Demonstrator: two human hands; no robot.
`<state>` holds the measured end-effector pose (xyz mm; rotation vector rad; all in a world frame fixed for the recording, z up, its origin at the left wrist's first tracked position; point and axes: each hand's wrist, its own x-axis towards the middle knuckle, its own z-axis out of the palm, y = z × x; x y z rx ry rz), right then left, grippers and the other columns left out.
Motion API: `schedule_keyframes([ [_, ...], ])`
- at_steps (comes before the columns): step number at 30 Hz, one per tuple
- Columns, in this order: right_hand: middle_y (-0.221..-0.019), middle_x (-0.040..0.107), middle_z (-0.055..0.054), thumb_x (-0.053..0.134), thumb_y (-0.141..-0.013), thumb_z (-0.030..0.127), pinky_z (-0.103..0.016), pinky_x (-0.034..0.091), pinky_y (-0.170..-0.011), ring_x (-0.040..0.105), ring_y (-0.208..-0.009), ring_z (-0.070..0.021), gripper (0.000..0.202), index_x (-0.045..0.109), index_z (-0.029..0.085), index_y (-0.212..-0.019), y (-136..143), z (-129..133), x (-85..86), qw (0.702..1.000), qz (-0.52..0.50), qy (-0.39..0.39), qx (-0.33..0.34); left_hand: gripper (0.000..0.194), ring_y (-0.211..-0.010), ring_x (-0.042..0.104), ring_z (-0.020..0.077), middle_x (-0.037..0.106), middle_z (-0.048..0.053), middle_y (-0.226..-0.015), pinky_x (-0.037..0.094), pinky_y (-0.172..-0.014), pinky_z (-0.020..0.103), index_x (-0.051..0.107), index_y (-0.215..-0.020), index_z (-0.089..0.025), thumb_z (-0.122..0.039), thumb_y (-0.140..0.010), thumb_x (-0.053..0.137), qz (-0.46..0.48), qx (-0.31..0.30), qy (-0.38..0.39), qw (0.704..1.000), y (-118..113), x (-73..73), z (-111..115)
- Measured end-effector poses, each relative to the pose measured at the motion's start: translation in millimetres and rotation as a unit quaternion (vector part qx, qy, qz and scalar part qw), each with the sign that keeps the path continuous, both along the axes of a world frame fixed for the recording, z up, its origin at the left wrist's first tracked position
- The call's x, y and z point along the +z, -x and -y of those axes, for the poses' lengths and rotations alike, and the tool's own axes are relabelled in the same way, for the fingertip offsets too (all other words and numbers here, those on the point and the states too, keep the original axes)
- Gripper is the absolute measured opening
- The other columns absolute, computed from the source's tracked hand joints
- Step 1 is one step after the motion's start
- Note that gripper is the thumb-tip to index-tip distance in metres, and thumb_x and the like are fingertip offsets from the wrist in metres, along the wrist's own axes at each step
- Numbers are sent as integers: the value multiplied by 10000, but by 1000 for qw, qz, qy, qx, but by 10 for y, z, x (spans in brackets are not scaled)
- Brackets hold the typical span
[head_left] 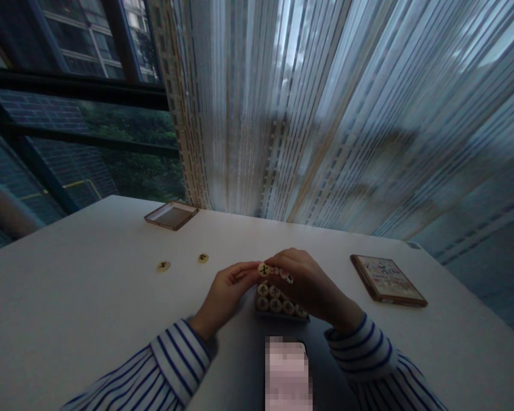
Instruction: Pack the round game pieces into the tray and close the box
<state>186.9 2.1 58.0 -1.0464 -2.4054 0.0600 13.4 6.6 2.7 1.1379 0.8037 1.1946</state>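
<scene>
Between the fingertips of both hands is a round xiangqi piece (264,269), pale with a dark character, held just above a box of pieces. My left hand (229,291) pinches its left side. From the right, my right hand (304,282) has its fingertips closed at the piece's other edge, the palm arched over the box. Below them sits the small box (282,317), with rows of round xiangqi pieces (275,305) lying face up in it. My right hand hides the box's right and far parts, where some red-marked pieces show.
Two loose xiangqi pieces (163,266) lie on the white table (89,285) left of my hands. A shallow open tray (171,217) is at the back left. A flat decorated box (388,279) lies at right. Near me is a pixelated, phone-shaped object (288,374). A striped curtain (257,114) hangs behind.
</scene>
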Motion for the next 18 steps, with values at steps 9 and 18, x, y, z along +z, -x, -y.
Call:
schedule_keyframes([
  [9,-896,658,-69,563,-831,314,-330,405,-741,576,-845,-192,215,608,173,-987,51,13,-17,1000,14,-7,-6,295,-894,650,220,721,76,-887,480,-857,352,676,-893,-134,-312,-661,716,19,6,20,1000,-1,-61,-3],
  [18,-922,653,-73,536,-844,350,-333,394,-749,566,-860,-198,258,593,171,-1021,57,21,-38,1000,20,-8,1,284,-853,658,207,720,67,-845,487,-830,339,664,-873,-140,-318,-657,712,14,9,20,1000,10,-37,11],
])
